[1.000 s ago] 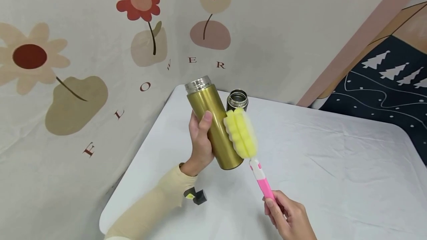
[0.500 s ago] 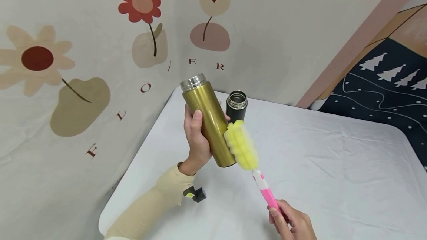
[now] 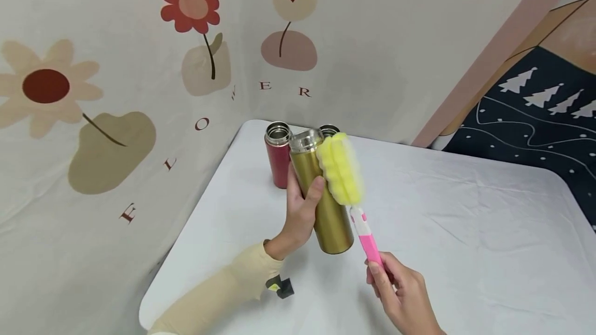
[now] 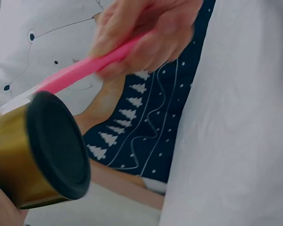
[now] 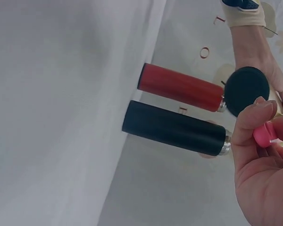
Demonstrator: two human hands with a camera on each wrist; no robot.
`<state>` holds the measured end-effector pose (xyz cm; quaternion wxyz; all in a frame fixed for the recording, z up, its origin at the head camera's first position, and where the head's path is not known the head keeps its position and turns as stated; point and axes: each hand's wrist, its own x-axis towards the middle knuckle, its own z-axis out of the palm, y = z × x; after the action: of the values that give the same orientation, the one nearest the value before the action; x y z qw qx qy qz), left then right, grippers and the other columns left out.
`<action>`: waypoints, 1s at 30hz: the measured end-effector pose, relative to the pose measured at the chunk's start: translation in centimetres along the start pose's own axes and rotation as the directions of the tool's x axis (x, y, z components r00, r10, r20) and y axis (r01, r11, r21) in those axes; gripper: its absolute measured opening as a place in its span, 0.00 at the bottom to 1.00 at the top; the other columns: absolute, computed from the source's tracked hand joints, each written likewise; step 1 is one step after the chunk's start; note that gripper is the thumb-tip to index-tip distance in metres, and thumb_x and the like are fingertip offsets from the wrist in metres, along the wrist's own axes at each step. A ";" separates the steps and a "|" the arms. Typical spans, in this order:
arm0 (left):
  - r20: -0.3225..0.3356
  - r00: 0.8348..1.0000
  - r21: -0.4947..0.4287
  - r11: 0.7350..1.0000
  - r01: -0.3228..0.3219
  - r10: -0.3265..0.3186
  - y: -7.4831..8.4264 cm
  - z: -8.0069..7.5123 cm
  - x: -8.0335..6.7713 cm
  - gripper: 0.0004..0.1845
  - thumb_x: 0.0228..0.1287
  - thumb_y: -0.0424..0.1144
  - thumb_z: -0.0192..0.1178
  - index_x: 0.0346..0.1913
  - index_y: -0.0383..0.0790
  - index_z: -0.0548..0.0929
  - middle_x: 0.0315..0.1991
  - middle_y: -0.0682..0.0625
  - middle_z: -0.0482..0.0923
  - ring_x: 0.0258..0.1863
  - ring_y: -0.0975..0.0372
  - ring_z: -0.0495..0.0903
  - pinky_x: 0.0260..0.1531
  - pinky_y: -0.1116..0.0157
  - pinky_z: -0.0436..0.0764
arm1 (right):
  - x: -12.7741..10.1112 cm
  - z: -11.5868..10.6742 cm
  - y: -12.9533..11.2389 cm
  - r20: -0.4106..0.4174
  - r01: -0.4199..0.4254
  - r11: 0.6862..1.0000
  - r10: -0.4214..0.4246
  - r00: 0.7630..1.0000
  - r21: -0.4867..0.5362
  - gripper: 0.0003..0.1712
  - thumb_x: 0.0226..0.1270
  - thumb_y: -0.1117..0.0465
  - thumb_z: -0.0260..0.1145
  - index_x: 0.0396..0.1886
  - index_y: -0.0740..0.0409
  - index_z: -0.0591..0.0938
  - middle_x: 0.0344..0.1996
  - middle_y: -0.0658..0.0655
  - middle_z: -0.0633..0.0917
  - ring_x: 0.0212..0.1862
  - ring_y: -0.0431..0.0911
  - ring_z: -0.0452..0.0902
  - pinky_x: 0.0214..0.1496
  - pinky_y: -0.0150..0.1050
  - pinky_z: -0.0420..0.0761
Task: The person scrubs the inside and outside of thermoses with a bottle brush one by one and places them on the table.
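You are holding the gold flask (image 3: 322, 195) off the worktop (image 3: 465, 231) with your left hand (image 3: 300, 210), fingers wrapped round its middle, mouth tilted up and away so the side faces the brush (image 3: 350, 190). Your right hand (image 3: 401, 293) is pinching the pink handle's end, laying the yellow sponge head against the flask's upper side, near the rim. That far-end grip is giving you reach along the flask's length. The red flask (image 3: 278, 155) and the black flask (image 5: 175, 128) are standing just behind, near the worktop's far edge, so room is tight there; the cloth to your right is lying open.
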<state>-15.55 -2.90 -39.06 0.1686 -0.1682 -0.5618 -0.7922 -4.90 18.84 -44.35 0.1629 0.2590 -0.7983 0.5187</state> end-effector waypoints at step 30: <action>-0.132 0.982 -0.201 0.967 -0.158 0.133 2.0 -2.0 3.7 0.43 0.67 0.61 0.76 0.70 0.42 0.64 0.46 0.39 0.79 0.35 0.51 0.86 0.34 0.56 0.90 | -4.6 0.1 -0.2 -0.036 -0.194 0.976 0.192 0.981 -0.094 0.21 0.65 0.83 0.70 0.36 0.51 0.82 0.21 0.40 0.78 0.18 0.24 0.65 0.15 0.23 0.67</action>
<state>-18.09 -5.77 -36.30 0.2403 -0.1793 -0.4500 -0.8412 -1.08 19.77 -46.71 0.1350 0.1651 -0.8418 0.4960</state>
